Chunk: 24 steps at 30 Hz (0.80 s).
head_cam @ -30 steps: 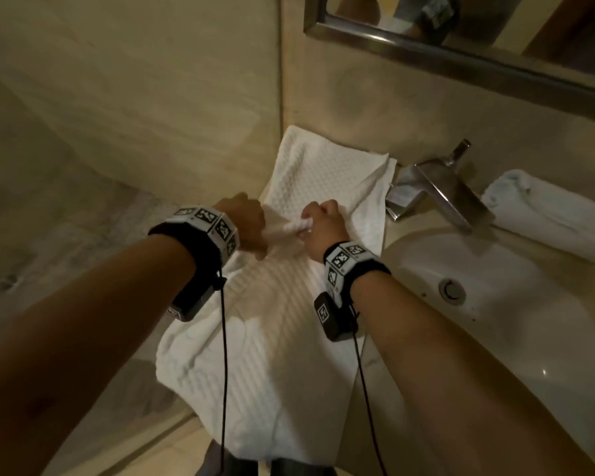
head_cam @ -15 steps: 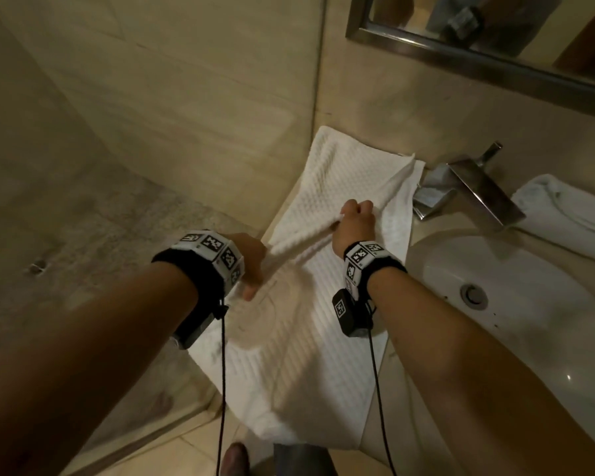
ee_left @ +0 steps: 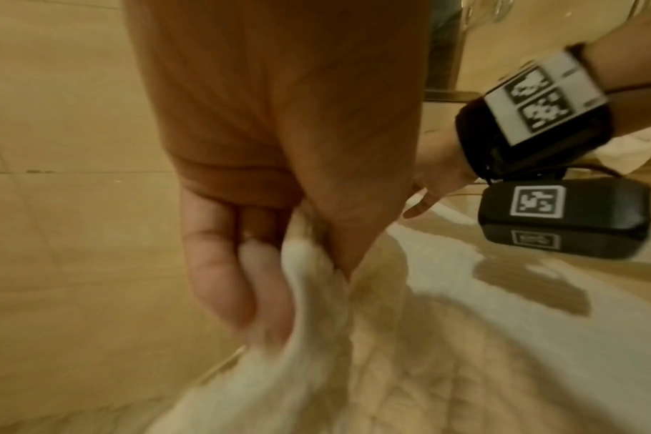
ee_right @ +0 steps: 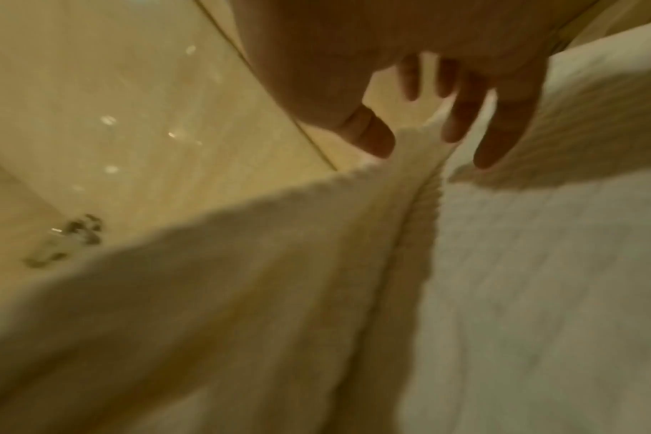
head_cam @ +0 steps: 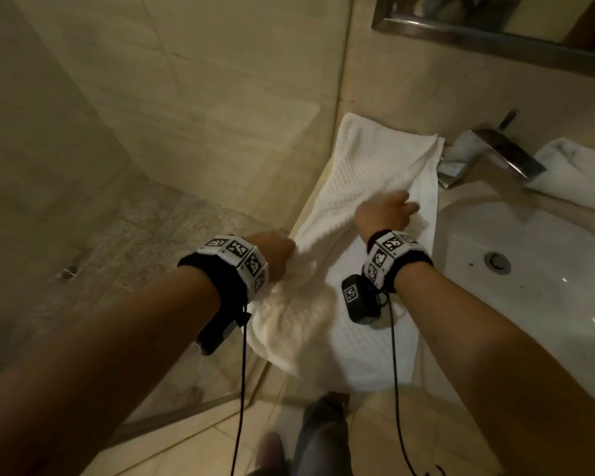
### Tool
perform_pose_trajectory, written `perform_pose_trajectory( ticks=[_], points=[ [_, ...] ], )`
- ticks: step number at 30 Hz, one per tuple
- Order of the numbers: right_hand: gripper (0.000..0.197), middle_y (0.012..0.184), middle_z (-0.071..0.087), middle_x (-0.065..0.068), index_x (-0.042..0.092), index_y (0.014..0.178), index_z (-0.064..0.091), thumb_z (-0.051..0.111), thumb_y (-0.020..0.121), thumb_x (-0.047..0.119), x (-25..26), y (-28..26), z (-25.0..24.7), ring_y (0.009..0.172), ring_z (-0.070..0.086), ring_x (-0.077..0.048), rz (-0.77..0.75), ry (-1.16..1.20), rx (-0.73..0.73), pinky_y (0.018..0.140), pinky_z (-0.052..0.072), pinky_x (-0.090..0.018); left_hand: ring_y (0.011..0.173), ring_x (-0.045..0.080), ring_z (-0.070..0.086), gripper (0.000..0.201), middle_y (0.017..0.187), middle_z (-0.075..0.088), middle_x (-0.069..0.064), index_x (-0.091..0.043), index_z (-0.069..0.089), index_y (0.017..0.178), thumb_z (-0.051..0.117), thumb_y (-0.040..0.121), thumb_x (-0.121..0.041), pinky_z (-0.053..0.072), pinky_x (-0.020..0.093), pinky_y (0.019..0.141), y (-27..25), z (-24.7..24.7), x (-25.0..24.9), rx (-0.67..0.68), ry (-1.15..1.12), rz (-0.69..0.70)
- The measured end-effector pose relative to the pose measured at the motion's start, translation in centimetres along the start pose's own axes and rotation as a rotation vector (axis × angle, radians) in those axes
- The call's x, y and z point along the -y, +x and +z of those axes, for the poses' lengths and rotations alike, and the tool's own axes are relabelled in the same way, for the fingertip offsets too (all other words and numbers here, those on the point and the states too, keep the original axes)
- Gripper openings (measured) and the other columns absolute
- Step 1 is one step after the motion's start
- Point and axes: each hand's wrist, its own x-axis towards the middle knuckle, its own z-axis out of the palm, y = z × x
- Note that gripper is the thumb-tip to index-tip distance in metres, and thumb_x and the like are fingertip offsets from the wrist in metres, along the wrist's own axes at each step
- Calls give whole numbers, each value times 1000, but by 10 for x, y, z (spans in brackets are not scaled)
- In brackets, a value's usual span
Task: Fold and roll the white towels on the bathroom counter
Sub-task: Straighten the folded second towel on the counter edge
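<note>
A white waffle-weave towel [head_cam: 368,159] lies lengthways on the counter to the left of the sink, its near end hanging over the front edge. My left hand [head_cam: 275,255] grips the towel's left edge, thumb and curled fingers pinching a bunch of cloth [ee_left: 264,264]. My right hand [head_cam: 389,211] is farther along over the towel's middle. There its thumb and fingers [ee_right: 415,138] pinch a raised ridge of the towel [ee_right: 539,264]. A fold of cloth is stretched between the two hands.
A second white towel [head_cam: 577,173] lies on the counter behind the chrome faucet [head_cam: 492,149]. The white sink basin [head_cam: 547,304] is right of my right arm. A tiled wall and shower floor are to the left, and a mirror [head_cam: 495,25] hangs above.
My hands were close together at the towel's middle and have moved apart. The left hand came toward me and to the left, the right went farther along, stretching the fold.
</note>
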Motion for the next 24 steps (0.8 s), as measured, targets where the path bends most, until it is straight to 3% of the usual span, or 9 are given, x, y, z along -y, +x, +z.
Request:
perform_pose_trajectory(
  ticks=[2,4,7,9,14,17,19,21,24],
  points=[
    [69,137,38,-16,9,140,21,56,86,33,2,-40,0,119,47,-37,183,145,130,94,45,-40,111,32,58,43,121,58,16,-4,52,126,58,90,-26,46,32,83,-9,5,-6,-82,-14,-13],
    [73,115,53,-11,11,131,34,68,76,46,-3,-78,4,95,61,-30,311,245,350,78,57,-39,109,33,58,51,119,59,17,-2,52,124,66,85,-31,47,33,81,-16,11,-12,-125,-37,-32],
    [24,79,58,-13,7,100,53,60,84,23,-16,-119,11,55,61,-23,388,324,622,50,52,-29,107,33,58,61,117,58,17,0,49,120,76,77,-33,43,33,74,-30,20,-19,-158,-91,-54],
    [9,73,56,-13,4,95,53,49,88,9,-20,-132,9,51,58,-23,329,338,578,51,52,-31,99,31,61,51,111,61,16,-1,54,113,72,79,-34,42,30,67,-41,27,-20,-181,-104,-61],
    [22,111,59,-21,1,112,53,41,95,-4,-29,-145,-8,103,62,-38,307,533,454,77,57,-45,100,28,63,41,112,63,11,-8,63,113,61,83,-35,49,31,75,-75,55,-14,-78,51,-82],
    [28,119,59,-24,-3,120,52,41,93,-6,-37,-157,-21,106,60,-41,310,549,401,77,57,-47,100,28,63,35,110,64,11,-7,63,114,55,89,-29,47,29,75,-91,57,-17,-51,44,-17],
    [36,110,62,-24,-5,124,52,44,89,-3,-43,-158,-28,95,63,-39,311,585,289,78,56,-49,88,27,65,34,104,65,13,-3,64,111,54,92,-28,49,28,68,-97,51,-28,-19,-124,28],
    [30,95,63,-21,-4,112,56,45,85,-1,-49,-156,-38,81,63,-35,343,644,194,74,54,-44,72,27,65,30,93,67,14,-1,66,106,60,90,-25,56,30,60,-99,51,-38,109,-518,53],
    [33,85,60,-14,-3,106,56,47,76,8,-66,-151,-50,78,61,-33,359,595,107,71,52,-40,77,31,67,34,88,68,14,-1,65,101,67,86,-33,59,42,75,-103,61,-49,470,-947,58]
  ],
)
